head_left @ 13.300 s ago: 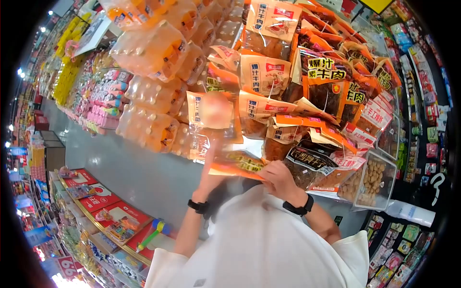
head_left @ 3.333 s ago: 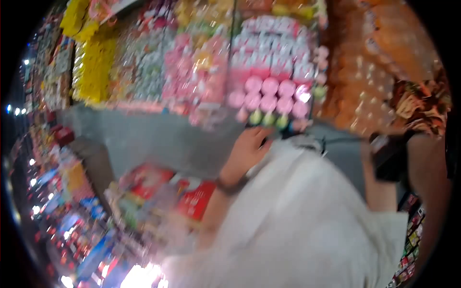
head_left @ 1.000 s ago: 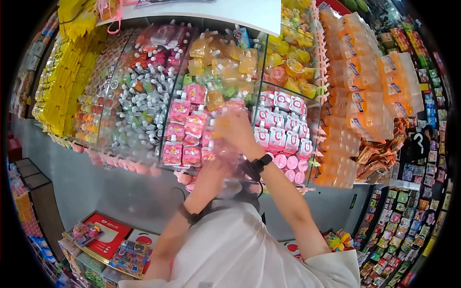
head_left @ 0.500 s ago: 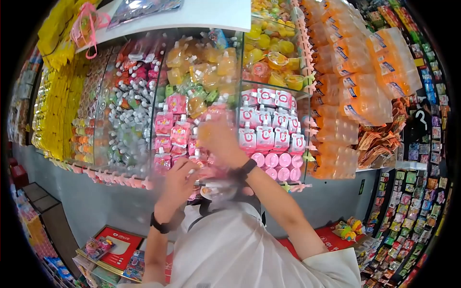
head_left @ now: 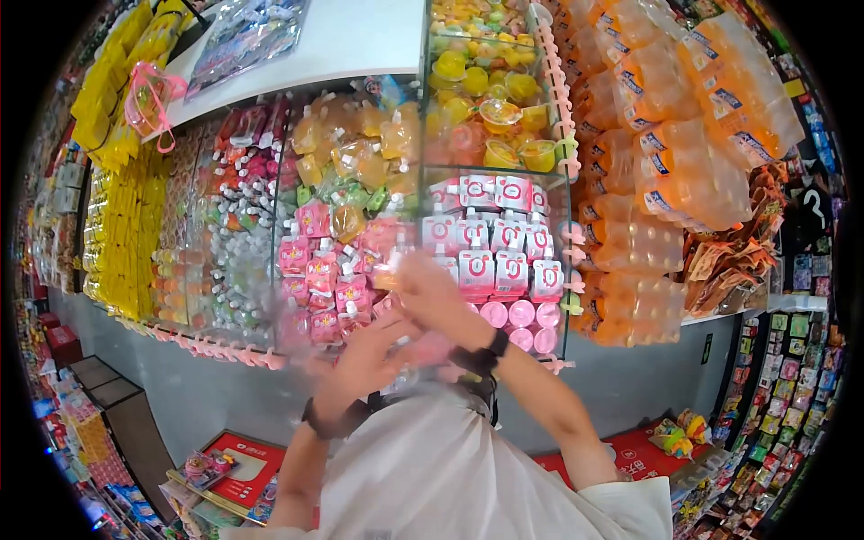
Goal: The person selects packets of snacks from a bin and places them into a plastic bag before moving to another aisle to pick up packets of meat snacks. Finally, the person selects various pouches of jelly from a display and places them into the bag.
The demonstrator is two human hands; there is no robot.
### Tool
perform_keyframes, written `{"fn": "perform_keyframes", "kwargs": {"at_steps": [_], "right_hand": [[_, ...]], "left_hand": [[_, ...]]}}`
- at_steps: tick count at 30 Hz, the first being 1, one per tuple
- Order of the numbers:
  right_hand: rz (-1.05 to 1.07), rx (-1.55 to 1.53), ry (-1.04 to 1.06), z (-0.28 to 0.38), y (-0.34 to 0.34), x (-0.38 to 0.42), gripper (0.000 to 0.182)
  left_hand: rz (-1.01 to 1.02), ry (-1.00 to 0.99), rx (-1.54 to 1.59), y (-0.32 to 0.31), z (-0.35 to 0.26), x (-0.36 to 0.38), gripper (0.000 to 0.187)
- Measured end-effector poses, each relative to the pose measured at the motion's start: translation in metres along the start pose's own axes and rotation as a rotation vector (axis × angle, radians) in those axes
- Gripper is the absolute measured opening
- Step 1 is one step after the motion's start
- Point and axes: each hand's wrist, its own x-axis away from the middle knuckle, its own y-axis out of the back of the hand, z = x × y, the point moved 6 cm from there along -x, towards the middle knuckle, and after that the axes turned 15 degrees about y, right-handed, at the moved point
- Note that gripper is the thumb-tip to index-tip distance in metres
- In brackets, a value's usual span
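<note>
Over the front of a bin of pink spout pouches [head_left: 322, 276], my right hand [head_left: 435, 301] is closed, a small orange spout pouch [head_left: 385, 278] at its fingertips. My left hand [head_left: 364, 357] is just below and left of it, fingers stretched toward the right hand and smeared by motion. A blurred pink shape [head_left: 425, 347] shows beneath both hands. White-and-pink spout pouches [head_left: 511, 272] stand in rows to the right, above round pink tubs [head_left: 522, 315]. Orange pouches [head_left: 358, 157] fill the back of the pink pouches' bin.
Clear dividers part the bins, with pink trim [head_left: 211, 349] along the front edge. Shrink-wrapped orange bottles [head_left: 630, 247] are stacked at the right. Yellow packets [head_left: 121, 243] hang at the left. A white shelf [head_left: 360, 40] juts out above. A red-topped stand [head_left: 247, 454] is low at left.
My right hand has drawn back toward my body with the orange pouch. My left hand has shifted right and down, its fingers straighter. The view has turned slightly.
</note>
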Motion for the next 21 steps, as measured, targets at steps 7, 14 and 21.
{"fn": "perform_keyframes", "kwargs": {"at_steps": [7, 14, 21], "right_hand": [[-0.416, -0.51, -0.447, -0.056, 0.123, 0.085, 0.02], [-0.318, -0.229, -0.561, -0.1, 0.121, 0.13, 0.019], [-0.303, 0.073, -0.229, -0.014, 0.109, 0.017, 0.028]], "left_hand": [[0.174, -0.012, -0.162, -0.078, 0.023, -0.056, 0.02], [-0.035, -0.091, -0.342, -0.086, 0.03, -0.068, 0.041], [-0.482, -0.192, -0.255, 0.019, 0.062, -0.053, 0.053]]}}
